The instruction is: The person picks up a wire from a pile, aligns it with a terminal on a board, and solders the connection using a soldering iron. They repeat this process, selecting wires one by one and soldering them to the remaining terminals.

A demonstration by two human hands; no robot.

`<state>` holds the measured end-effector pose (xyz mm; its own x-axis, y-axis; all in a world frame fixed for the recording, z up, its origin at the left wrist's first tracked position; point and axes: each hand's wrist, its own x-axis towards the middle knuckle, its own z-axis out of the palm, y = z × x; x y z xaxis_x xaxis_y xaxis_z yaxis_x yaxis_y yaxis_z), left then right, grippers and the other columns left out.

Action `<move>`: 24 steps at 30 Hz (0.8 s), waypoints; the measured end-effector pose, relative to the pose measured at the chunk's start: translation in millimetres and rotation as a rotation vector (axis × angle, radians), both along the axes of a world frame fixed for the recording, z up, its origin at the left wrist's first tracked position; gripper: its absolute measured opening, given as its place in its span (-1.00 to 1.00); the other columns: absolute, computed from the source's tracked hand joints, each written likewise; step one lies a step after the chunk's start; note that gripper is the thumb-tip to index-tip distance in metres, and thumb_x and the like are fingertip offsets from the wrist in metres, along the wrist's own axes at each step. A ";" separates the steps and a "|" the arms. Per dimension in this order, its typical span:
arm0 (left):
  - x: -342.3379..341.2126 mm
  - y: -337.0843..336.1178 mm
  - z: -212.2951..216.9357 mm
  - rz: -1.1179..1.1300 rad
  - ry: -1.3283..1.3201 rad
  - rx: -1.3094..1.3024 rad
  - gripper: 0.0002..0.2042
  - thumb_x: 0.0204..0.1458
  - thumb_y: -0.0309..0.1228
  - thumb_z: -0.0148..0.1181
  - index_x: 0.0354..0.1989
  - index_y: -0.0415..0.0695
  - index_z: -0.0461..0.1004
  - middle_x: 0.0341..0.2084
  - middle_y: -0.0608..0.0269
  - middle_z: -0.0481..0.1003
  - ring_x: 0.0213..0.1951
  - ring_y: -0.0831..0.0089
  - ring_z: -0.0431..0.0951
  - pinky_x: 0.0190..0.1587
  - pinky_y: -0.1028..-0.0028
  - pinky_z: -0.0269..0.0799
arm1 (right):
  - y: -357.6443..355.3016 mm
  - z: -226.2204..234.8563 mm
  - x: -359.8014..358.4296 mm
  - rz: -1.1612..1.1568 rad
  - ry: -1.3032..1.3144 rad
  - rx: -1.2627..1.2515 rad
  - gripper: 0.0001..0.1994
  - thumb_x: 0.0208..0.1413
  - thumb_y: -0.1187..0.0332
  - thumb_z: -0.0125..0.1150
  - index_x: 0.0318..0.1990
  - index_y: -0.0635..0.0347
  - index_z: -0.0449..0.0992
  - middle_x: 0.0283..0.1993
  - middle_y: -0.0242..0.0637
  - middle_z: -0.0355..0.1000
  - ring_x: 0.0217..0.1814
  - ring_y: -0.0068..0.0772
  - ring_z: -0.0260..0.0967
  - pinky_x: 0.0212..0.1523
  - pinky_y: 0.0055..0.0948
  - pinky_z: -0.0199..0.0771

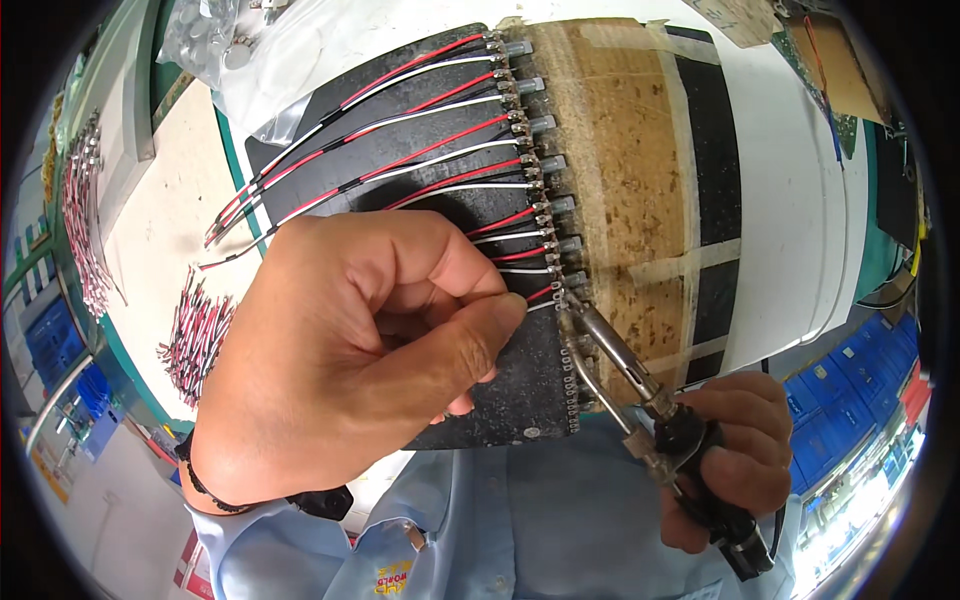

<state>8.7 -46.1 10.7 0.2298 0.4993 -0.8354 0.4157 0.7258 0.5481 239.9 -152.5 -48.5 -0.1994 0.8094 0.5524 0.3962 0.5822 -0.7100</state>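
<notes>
Between its thumb and forefinger, my left hand [370,340] pinches a red and white wire pair [541,296] against a row of small metal connectors [543,208]. My right hand [745,440] is wrapped round the dark handle of a soldering iron [622,350], with a thin metal feed tube [595,378] beside its barrel. The iron's tip reaches the connector where the pinched wires end; contact is too small to tell. Farther up the row, several red and white wires [440,135] run left from the connectors across a black board [480,400]. My left hand covers part of them.
A brown taped strip [635,150] lies right of the connectors. Bundles of cut wires sit at the left, one near my left wrist [195,340] and another by the edge [88,220]. A clear plastic bag [215,45] lies at the far left. Blue bins [850,370] stand lower right.
</notes>
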 end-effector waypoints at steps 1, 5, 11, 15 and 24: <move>-0.1 0.1 -0.3 -0.001 -0.008 0.003 -0.92 0.06 -0.54 0.25 -0.41 -0.29 0.51 -0.63 0.25 0.53 -0.65 0.65 0.48 -0.62 0.69 0.37 | -0.7 0.0 -1.0 -0.022 -0.006 -0.002 -0.54 0.17 -0.13 0.08 -0.15 0.13 0.37 -0.56 -0.42 0.42 -0.49 -0.37 0.49 -0.52 -0.49 0.45; -0.5 -0.3 -1.3 -0.004 -0.024 0.015 -0.93 0.07 -0.55 0.25 -0.40 -0.30 0.51 -0.63 0.25 0.53 -0.64 0.65 0.48 -0.62 0.69 0.38 | -0.1 -0.3 -2.3 -0.020 -0.011 -0.019 -0.54 0.18 -0.13 0.07 -0.13 0.12 0.37 -0.57 -0.42 0.44 -0.51 -0.38 0.49 -0.51 -0.48 0.44; -0.6 -0.7 -0.9 0.001 -0.025 0.019 -0.92 0.07 -0.55 0.25 -0.41 -0.30 0.50 -0.62 0.25 0.53 -0.64 0.66 0.48 -0.61 0.69 0.38 | 1.4 1.9 -4.0 -0.043 -0.015 -0.028 -0.54 0.17 -0.13 0.09 -0.14 0.12 0.38 -0.58 -0.43 0.45 -0.53 -0.38 0.48 -0.53 -0.48 0.44; -0.2 -0.7 -0.9 -0.005 -0.010 0.014 -0.92 0.07 -0.55 0.25 -0.40 -0.30 0.50 -0.62 0.25 0.53 -0.63 0.66 0.48 -0.60 0.70 0.37 | -1.0 3.2 -7.5 -0.116 0.018 -0.051 -0.64 0.16 -0.01 0.12 -0.15 0.09 0.38 -0.59 -0.45 0.41 -0.55 -0.38 0.47 -0.52 -0.46 0.44; 0.2 -1.3 -0.1 -0.002 -0.009 0.011 -0.92 0.07 -0.55 0.24 -0.40 -0.31 0.50 -0.62 0.25 0.53 -0.63 0.66 0.48 -0.58 0.70 0.38 | -8.6 8.5 -2.5 -0.123 0.024 -0.105 -0.68 0.09 0.07 0.07 -0.17 0.10 0.36 -0.55 -0.41 0.37 -0.50 -0.35 0.43 -0.48 -0.38 0.38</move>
<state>8.9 -47.4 10.6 0.2380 0.5078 -0.8279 0.4124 0.7189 0.5595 237.4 -161.1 -40.0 -0.0827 0.8806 0.4666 0.4419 0.4520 -0.7749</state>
